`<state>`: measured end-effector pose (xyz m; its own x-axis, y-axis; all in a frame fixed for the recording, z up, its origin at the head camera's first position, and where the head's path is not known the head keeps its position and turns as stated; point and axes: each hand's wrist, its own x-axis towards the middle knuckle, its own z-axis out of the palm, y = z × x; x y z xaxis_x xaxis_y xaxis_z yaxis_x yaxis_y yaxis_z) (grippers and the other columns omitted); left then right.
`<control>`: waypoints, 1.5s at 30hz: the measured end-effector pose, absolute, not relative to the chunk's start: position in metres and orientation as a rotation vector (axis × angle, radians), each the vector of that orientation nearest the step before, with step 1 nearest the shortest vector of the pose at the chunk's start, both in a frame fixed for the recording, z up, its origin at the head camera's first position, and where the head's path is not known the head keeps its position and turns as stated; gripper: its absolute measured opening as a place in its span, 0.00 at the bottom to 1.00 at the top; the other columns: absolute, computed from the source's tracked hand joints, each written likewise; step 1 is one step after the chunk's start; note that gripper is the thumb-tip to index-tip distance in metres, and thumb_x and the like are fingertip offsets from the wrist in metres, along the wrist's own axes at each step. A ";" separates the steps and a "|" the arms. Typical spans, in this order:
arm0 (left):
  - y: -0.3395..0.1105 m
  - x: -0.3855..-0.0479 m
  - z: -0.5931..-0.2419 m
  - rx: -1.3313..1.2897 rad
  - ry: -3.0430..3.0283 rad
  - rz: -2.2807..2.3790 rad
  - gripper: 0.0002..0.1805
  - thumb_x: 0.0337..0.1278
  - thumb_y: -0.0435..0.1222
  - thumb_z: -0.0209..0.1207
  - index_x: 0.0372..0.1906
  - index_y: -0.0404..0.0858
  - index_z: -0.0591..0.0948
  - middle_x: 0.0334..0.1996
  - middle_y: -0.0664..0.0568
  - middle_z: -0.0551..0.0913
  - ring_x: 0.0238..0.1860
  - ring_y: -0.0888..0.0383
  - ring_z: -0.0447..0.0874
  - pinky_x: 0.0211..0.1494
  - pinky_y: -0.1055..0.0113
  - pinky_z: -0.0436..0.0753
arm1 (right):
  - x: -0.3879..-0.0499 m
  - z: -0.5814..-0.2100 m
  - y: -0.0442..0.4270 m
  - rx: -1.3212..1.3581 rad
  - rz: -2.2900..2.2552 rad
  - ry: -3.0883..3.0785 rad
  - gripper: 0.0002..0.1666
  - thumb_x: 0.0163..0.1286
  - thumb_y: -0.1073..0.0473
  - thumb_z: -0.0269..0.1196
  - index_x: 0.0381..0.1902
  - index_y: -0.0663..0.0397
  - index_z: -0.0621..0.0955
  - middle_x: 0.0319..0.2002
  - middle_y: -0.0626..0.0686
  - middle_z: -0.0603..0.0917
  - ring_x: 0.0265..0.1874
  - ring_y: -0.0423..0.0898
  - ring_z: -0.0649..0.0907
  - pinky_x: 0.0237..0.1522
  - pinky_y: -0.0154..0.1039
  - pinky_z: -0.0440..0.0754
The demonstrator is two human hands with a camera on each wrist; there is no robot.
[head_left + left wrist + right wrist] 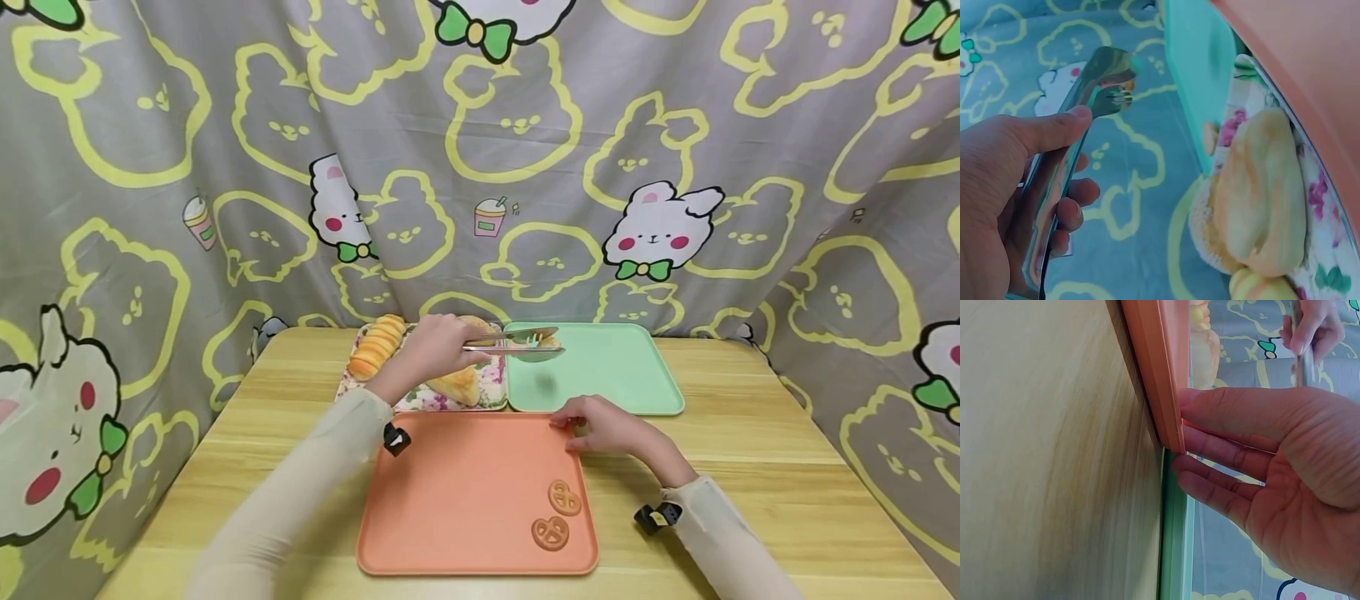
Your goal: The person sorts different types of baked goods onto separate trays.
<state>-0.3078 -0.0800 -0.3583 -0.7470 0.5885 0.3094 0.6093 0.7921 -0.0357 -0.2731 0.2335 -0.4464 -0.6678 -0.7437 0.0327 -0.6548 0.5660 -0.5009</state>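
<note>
My left hand (444,343) grips a pair of metal tongs (1054,169), which reach right over the inner edge of the green tray (630,371). A small tan-orange item shows at the tong tips; its kind and whether it is pinched are unclear. Below the tongs lies a floral tray (491,387) with a striped bread roll (375,346), a long golden bread (1263,194) and a round bun (1207,225) partly hidden. My right hand (600,425) touches the far right corner of the orange tray (465,492), its fingers loosely extended along the rim.
Two pretzels (551,533) lie at the right side of the orange tray. All the trays stand on a wooden table (750,492). A patterned curtain (540,142) hangs behind and along both sides.
</note>
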 end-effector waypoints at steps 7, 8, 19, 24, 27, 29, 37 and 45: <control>-0.065 -0.327 -0.375 -0.886 -2.708 -0.048 0.22 0.62 0.57 0.65 0.55 0.51 0.88 0.39 0.56 0.91 0.21 0.61 0.78 0.19 0.69 0.59 | -0.272 -0.445 0.232 -1.173 -0.722 2.610 0.19 0.59 0.66 0.75 0.50 0.62 0.87 0.42 0.54 0.89 0.40 0.48 0.84 0.43 0.42 0.84; -0.063 -0.329 -0.378 -0.876 -2.716 -0.043 0.23 0.62 0.58 0.65 0.56 0.51 0.87 0.42 0.55 0.91 0.22 0.61 0.79 0.19 0.69 0.59 | -0.272 -0.445 0.232 -1.173 -0.721 2.610 0.19 0.59 0.66 0.75 0.50 0.62 0.87 0.42 0.54 0.89 0.40 0.48 0.85 0.43 0.42 0.84; -0.054 -0.344 -0.403 -0.823 -2.678 0.114 0.28 0.62 0.61 0.62 0.60 0.50 0.85 0.31 0.55 0.87 0.37 0.55 0.87 0.39 0.59 0.85 | -0.271 -0.446 0.231 -1.179 -0.718 2.616 0.19 0.59 0.66 0.75 0.50 0.63 0.87 0.43 0.55 0.89 0.40 0.47 0.85 0.43 0.41 0.84; -0.054 -0.344 -0.411 -0.784 -2.678 0.198 0.29 0.62 0.61 0.62 0.62 0.51 0.83 0.22 0.54 0.83 0.28 0.56 0.84 0.41 0.58 0.83 | -0.271 -0.446 0.230 -1.182 -0.713 2.618 0.19 0.59 0.66 0.75 0.50 0.63 0.87 0.42 0.54 0.89 0.40 0.47 0.85 0.42 0.40 0.84; -0.054 -0.343 -0.415 -0.749 -2.686 0.230 0.30 0.62 0.62 0.62 0.62 0.49 0.83 0.26 0.54 0.85 0.28 0.56 0.84 0.42 0.59 0.83 | -0.271 -0.446 0.230 -1.175 -0.705 2.621 0.19 0.59 0.66 0.75 0.50 0.62 0.87 0.42 0.54 0.89 0.40 0.47 0.84 0.43 0.40 0.84; -0.055 -0.342 -0.416 -0.728 -2.696 0.245 0.30 0.62 0.62 0.62 0.61 0.47 0.82 0.36 0.53 0.88 0.33 0.55 0.87 0.49 0.59 0.84 | -0.271 -0.446 0.230 -1.171 -0.703 2.621 0.19 0.60 0.65 0.75 0.50 0.62 0.87 0.43 0.54 0.89 0.40 0.47 0.84 0.43 0.40 0.84; -0.065 -0.336 -0.418 -0.643 -2.767 0.151 0.32 0.67 0.60 0.58 0.63 0.42 0.74 0.55 0.51 0.82 0.41 0.52 0.86 0.31 0.60 0.81 | -0.271 -0.446 0.231 -1.162 -0.713 2.619 0.19 0.60 0.65 0.75 0.50 0.63 0.87 0.43 0.54 0.89 0.40 0.47 0.84 0.43 0.42 0.84; -0.087 -0.312 -0.406 -0.669 -2.633 0.143 0.30 0.68 0.62 0.56 0.57 0.41 0.76 0.43 0.51 0.84 0.28 0.58 0.81 0.21 0.66 0.71 | -0.273 -0.447 0.232 -1.158 -0.721 2.621 0.19 0.60 0.65 0.75 0.50 0.62 0.87 0.43 0.54 0.89 0.40 0.47 0.84 0.43 0.41 0.84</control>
